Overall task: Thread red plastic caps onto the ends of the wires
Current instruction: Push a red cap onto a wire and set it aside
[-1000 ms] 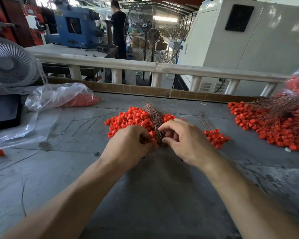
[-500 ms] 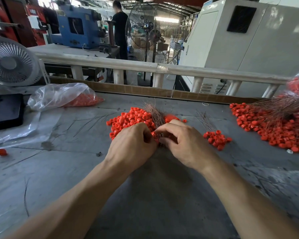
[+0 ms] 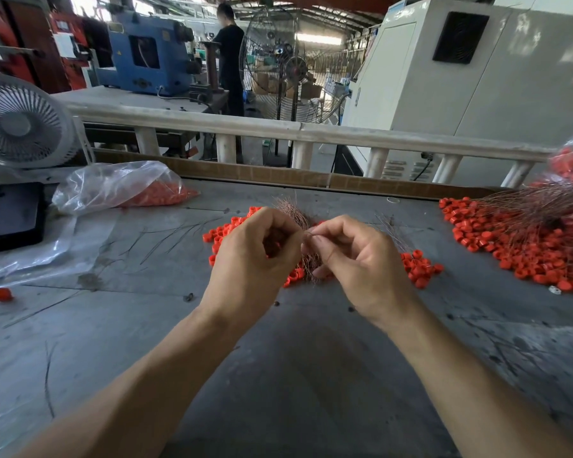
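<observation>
Head view: both hands are up over the middle of the table (image 3: pixel 278 375), fingertips almost meeting. The left hand (image 3: pixel 255 259) is curled tight, thumb against forefinger; red shows inside the curl, so it looks to be pinching a cap, though the cap itself is mostly hidden. The right hand (image 3: pixel 354 259) is curled too, thumb and forefinger pinching a thin wire (image 3: pixel 306 233) that arcs toward the left fingertips. Right beneath them lies the cap pile (image 3: pixel 225 231) with a wire bundle (image 3: pixel 293 209) fanned across it, poking out at 12 o'clock above the knuckles. At 3 o'clock of the right hand, a small cap cluster (image 3: pixel 419 267). Far out at 2 o'clock, a big heap (image 3: pixel 516 246) of caps tangled with wires. At 10 o'clock, a plastic bag (image 3: pixel 119 186) with caps inside; beyond it a white fan (image 3: pixel 20 123). One stray cap (image 3: pixel 2 294) at 9 o'clock.
</observation>
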`<action>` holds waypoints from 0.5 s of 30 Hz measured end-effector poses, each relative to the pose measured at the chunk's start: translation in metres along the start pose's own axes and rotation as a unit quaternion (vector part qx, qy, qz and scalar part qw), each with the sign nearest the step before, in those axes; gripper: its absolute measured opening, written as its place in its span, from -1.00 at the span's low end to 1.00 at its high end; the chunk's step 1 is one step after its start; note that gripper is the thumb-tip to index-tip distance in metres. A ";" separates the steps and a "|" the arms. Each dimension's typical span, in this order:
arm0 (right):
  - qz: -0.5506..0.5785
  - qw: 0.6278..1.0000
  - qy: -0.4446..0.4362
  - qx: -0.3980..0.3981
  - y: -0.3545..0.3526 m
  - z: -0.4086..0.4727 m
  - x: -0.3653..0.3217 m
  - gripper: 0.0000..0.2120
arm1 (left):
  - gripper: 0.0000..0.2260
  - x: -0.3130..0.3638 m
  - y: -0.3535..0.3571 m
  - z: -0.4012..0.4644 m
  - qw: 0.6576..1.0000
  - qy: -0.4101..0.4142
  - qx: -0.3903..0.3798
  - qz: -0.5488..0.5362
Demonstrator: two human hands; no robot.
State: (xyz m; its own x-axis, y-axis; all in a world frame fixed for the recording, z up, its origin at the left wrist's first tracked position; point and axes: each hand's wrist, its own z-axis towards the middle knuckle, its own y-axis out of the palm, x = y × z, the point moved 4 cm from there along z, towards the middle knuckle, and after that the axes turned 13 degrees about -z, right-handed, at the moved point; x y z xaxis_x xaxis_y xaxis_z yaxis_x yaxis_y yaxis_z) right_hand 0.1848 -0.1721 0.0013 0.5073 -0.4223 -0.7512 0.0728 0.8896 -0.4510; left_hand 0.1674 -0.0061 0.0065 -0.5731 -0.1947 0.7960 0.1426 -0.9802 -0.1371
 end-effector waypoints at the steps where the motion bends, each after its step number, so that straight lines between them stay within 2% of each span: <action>1: -0.003 1.000 -0.002 -0.006 0.001 -0.001 -0.002 -0.92 | -0.88 0.001 0.000 0.000 1.000 0.008 -0.004 -0.002; 8: -0.048 0.999 -0.011 -0.008 0.000 -0.003 -0.005 -0.93 | -0.89 0.009 -0.006 0.003 0.991 0.090 -0.030 0.095; 15: -0.146 0.988 -0.034 -0.021 -0.001 -0.002 -0.007 -0.93 | -0.95 0.009 -0.017 0.011 0.984 0.112 -0.055 0.126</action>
State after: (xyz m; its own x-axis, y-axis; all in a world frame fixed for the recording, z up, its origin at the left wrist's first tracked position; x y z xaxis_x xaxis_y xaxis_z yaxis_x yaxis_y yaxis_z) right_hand 0.1796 -0.1706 0.0062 0.5263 -0.6468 -0.5520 0.1904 0.7223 -0.6648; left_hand 0.1688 0.0092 0.0230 -0.6956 -0.4236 0.5803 0.2217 -0.8948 -0.3874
